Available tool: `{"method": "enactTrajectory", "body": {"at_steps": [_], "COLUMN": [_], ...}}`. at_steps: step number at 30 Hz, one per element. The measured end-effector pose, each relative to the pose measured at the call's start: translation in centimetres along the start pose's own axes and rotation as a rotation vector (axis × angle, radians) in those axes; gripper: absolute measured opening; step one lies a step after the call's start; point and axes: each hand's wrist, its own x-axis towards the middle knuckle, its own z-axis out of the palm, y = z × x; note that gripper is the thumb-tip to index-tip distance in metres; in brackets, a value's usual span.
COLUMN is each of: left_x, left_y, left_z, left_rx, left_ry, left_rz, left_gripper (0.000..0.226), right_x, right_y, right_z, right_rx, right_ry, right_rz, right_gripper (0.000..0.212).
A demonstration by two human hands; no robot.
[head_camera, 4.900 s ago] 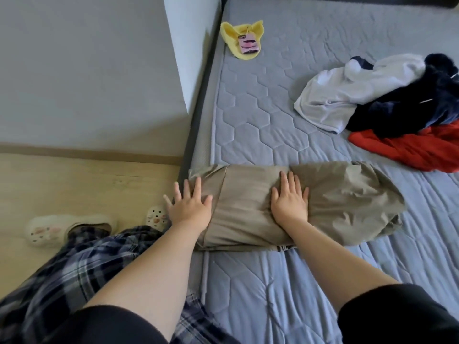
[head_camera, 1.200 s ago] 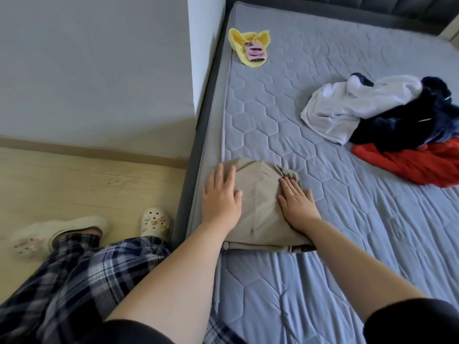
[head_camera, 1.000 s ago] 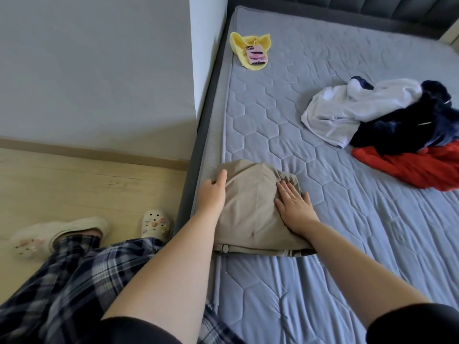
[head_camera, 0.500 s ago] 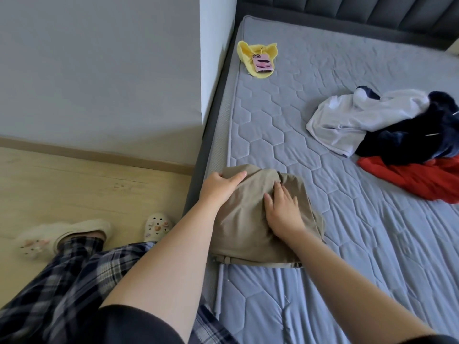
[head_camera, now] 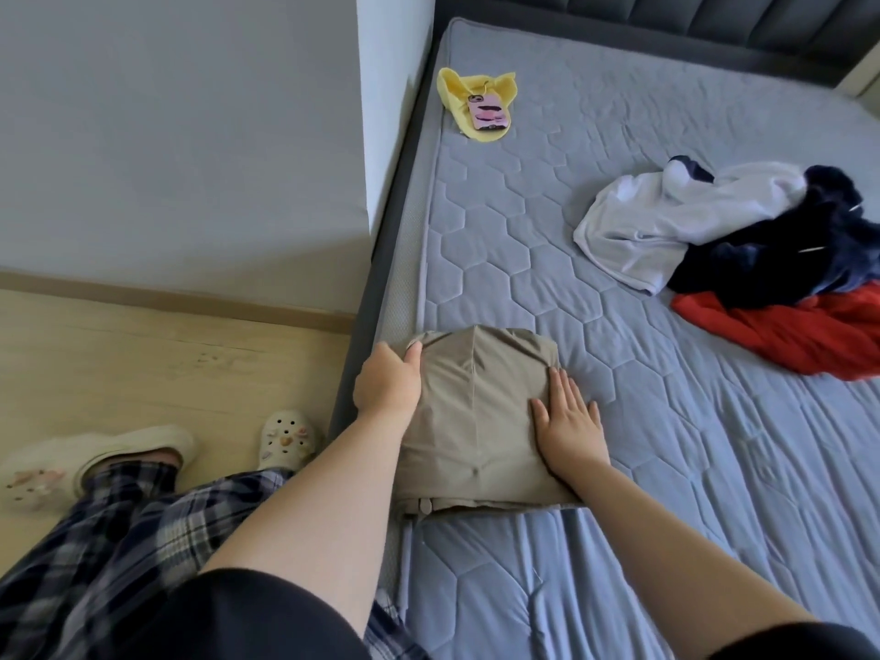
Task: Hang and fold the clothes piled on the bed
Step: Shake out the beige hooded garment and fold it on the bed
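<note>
A beige garment (head_camera: 476,421), folded into a thick compact packet, lies on the grey quilted bed (head_camera: 500,240). It is in the lower middle of the frame, close to the left edge of the mattress. A waistband with a button shows along its lower side.

The left hand (head_camera: 388,381) grips the upper left corner of this packet. The thumb lies on top of the cloth and the fingers curl around the edge, so they are mostly hidden. The right hand (head_camera: 566,423) rests flat on the right part of the packet, palm down. Its fingers are straight, only slightly apart, and point to the top of the frame.

At the right side of the frame, well apart from the packet, three unfolded pieces lie in a heap on the bed. A white garment (head_camera: 666,221) is at the left of the heap, a dark blue garment (head_camera: 785,250) lies partly over it, and a red garment (head_camera: 785,335) is below them.

In the upper middle, near the mattress edge, lies a yellow cloth (head_camera: 457,95) with a pink phone (head_camera: 489,112) on top of it.

At the left is a wooden floor (head_camera: 143,364). The person's checked trousers (head_camera: 119,540) and pale clogs (head_camera: 285,438) show there. A dark padded headboard (head_camera: 714,21) runs along the top right of the frame.
</note>
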Motion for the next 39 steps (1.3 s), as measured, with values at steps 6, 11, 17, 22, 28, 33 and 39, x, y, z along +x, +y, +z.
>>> {"method": "enactTrajectory", "body": {"at_steps": [6, 11, 17, 22, 28, 33, 39], "left_x": [-3.8, -5.8, -5.5, -5.2, -4.9, -5.0, -5.9], "left_y": [2.5, 1.4, 0.0, 0.1, 0.0, 0.3, 2.1], "left_z": [0.5, 3.1, 4.8, 6.0, 6.3, 5.5, 3.2], "left_rx": [0.286, 0.641, 0.709, 0.777, 0.796, 0.73, 0.421], "left_ry": [0.355, -0.033, 0.0, -0.058, -0.096, -0.103, -0.181], "left_rz": [1.038, 0.822, 0.896, 0.93, 0.936, 0.939, 0.768], "left_gripper": [0.027, 0.063, 0.077, 0.076, 0.073, 0.064, 0.054], "right_x": [0.2, 0.7, 2.0, 2.5, 2.2, 0.8, -1.4], "right_y": [-0.3, -0.2, 0.8, 1.8, 2.0, 1.2, -2.3], "right_z": [0.6, -0.6, -5.4, -6.1, -6.1, -6.9, -10.0], "right_rx": [-0.052, 0.114, 0.858, 0.927, 1.03, 1.181, 1.343], "right_ry": [0.002, -0.023, -0.185, -0.527, -0.716, -0.625, -0.649], "right_rz": [0.013, -0.017, 0.352, 0.416, 0.396, 0.441, 0.401], "right_gripper": [0.062, 0.064, 0.065, 0.064, 0.065, 0.064, 0.034]}}
